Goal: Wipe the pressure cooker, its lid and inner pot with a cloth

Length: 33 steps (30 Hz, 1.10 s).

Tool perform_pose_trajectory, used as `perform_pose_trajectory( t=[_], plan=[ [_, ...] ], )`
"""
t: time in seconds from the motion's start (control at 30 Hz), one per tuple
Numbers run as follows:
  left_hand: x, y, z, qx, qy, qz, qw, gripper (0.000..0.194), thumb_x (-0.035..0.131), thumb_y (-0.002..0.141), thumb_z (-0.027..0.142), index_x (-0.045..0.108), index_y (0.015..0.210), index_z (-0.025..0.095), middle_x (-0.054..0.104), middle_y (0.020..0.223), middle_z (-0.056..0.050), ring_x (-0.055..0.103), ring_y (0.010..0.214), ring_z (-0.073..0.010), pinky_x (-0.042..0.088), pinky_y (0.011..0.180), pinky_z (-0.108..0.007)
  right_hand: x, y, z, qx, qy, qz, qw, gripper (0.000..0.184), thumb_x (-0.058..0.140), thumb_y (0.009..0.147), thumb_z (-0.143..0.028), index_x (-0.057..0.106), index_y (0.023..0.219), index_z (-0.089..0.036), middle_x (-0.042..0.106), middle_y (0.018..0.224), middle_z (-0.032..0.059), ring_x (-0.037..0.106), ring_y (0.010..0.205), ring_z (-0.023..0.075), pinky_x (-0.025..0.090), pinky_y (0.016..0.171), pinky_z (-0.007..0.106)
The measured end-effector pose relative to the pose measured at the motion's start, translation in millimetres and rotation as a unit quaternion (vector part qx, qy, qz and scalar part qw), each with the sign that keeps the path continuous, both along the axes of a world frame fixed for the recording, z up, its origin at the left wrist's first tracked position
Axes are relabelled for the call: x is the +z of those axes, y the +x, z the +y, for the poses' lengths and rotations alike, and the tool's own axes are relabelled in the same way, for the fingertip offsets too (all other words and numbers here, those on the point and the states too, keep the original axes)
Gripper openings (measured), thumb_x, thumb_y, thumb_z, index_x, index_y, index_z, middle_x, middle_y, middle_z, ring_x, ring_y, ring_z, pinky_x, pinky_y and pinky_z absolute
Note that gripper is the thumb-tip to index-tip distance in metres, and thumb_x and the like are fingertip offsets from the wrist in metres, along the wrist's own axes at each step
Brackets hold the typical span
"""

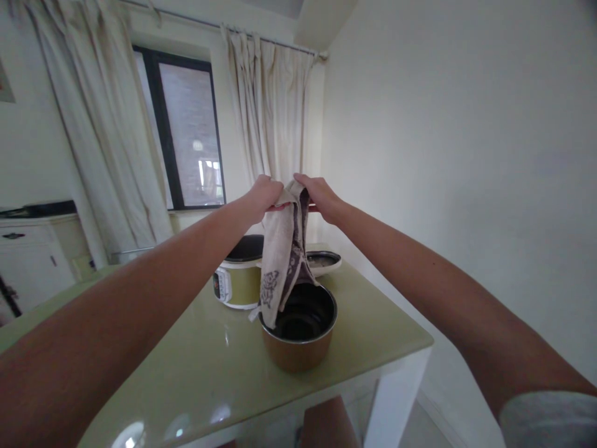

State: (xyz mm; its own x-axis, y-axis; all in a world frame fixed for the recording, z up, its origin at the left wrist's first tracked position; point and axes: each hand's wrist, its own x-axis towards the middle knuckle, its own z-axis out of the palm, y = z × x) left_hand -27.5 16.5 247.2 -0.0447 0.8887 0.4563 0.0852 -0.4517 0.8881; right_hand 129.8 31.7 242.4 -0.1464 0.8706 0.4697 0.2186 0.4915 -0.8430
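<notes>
A towel (278, 249), pale with a dark pattern and a purplish-grey side, hangs in folds from both of my hands. My left hand (265, 191) is closed on its upper left part, and my right hand (321, 194) pinches the upper right. Thin red strips show near both hands; what they are I cannot make out. Below, a rice cooker inner pot (298, 354), brown outside and black inside, stands upright on the table. The towel's lower end hangs over the pot's left rim and hides part of the opening.
A green and white rice cooker (245, 287) with a control panel stands behind the pot to the left. An oval lid (324, 264) lies at the back right. The glossy green table (196, 361) has its right corner near the white wall (443, 155).
</notes>
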Motion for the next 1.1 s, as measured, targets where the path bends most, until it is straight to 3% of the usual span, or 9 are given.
perform_pose_trajectory(
  t=[0.13,0.3,0.4,0.47,0.6,0.67,0.83,0.97,1.1],
  plan=[
    [1.1,-3,-14,-0.038,-0.063,-0.039,0.997,0.023,0.062,0.089,0.036,0.058,0.104,0.019,0.068,0.088,-0.009,0.070,0.079,-0.0244,0.059,0.081,-0.045,-9.5,3,-8,0.064,0.020,-0.036,0.997,0.042,0.084,0.072,-0.050,0.061,0.091,-0.019,0.066,0.082,0.0005,0.063,0.078,0.0180,0.054,0.070,0.031],
    [-21.0,-10,-26,-0.011,-0.035,0.011,0.999,0.041,0.058,0.094,0.043,0.049,0.129,0.024,0.072,0.110,-0.012,0.070,0.095,-0.0245,0.056,0.084,-0.042,-44.1,15,5,-0.055,0.050,-0.007,0.997,0.039,0.073,0.068,-0.028,0.055,0.103,-0.021,0.064,0.094,0.0004,0.062,0.085,0.0185,0.053,0.069,0.029],
    [-61.1,-19,-31,0.057,0.030,0.139,0.988,0.050,0.060,0.093,0.043,0.049,0.137,0.023,0.072,0.110,-0.010,0.069,0.093,-0.0233,0.053,0.083,-0.038,-76.9,49,9,-0.156,0.011,-0.024,0.987,0.042,0.068,0.072,-0.030,0.053,0.109,-0.021,0.064,0.102,0.0044,0.063,0.091,0.0209,0.053,0.069,0.030],
    [-95.4,-26,-37,0.052,0.069,0.249,0.965,0.044,0.061,0.092,0.045,0.058,0.129,0.023,0.073,0.100,-0.007,0.069,0.085,-0.0230,0.051,0.082,-0.036,-102.3,84,5,-0.181,-0.051,-0.084,0.979,0.047,0.067,0.073,-0.028,0.051,0.117,-0.022,0.066,0.108,0.0075,0.064,0.092,0.0214,0.052,0.066,0.029],
    [-163.0,-23,-62,-0.091,0.060,0.486,0.867,0.036,0.046,0.101,0.049,0.072,0.096,0.023,0.074,0.087,-0.007,0.069,0.082,-0.0229,0.047,0.076,-0.033,-150.4,148,-12,-0.122,-0.226,-0.225,0.940,0.044,0.073,0.065,-0.020,0.059,0.107,-0.023,0.072,0.093,0.0107,0.068,0.075,0.0259,0.053,0.058,0.036],
    [-191.0,-9,-78,-0.132,0.027,0.535,0.834,0.046,0.039,0.104,0.052,0.072,0.092,0.023,0.076,0.089,-0.007,0.071,0.084,-0.0229,0.048,0.075,-0.033,-169.6,159,-19,-0.129,-0.232,-0.277,0.923,0.038,0.083,0.060,-0.025,0.063,0.092,-0.022,0.071,0.083,0.0109,0.068,0.072,0.0295,0.054,0.058,0.039],
    [-241.6,45,-107,-0.091,0.022,0.603,0.792,0.056,0.036,0.103,0.063,0.073,0.109,0.022,0.078,0.105,-0.014,0.075,0.099,-0.0322,0.054,0.081,-0.041,-215.4,118,-23,-0.072,-0.203,-0.388,0.896,0.053,0.072,0.077,-0.069,0.071,0.109,-0.026,0.076,0.096,0.0123,0.074,0.080,0.0323,0.057,0.061,0.040],
    [-265.7,61,-109,-0.064,0.047,0.652,0.754,0.047,0.036,0.106,0.046,0.073,0.112,0.018,0.078,0.100,-0.018,0.077,0.094,-0.0324,0.056,0.080,-0.043,-247.2,75,-5,-0.091,-0.116,-0.526,0.837,0.068,0.087,0.068,-0.050,0.067,0.126,-0.022,0.076,0.113,0.0217,0.074,0.099,0.0431,0.058,0.076,0.048],
    [-272.7,23,-102,-0.117,0.129,0.678,0.714,0.044,0.034,0.106,0.043,0.071,0.107,0.019,0.077,0.089,-0.016,0.077,0.082,-0.0287,0.056,0.073,-0.040,-253.1,51,24,-0.074,-0.060,-0.563,0.821,0.069,0.091,0.065,-0.035,0.066,0.127,-0.019,0.072,0.127,0.0215,0.070,0.117,0.0432,0.056,0.091,0.048]
  ],
)
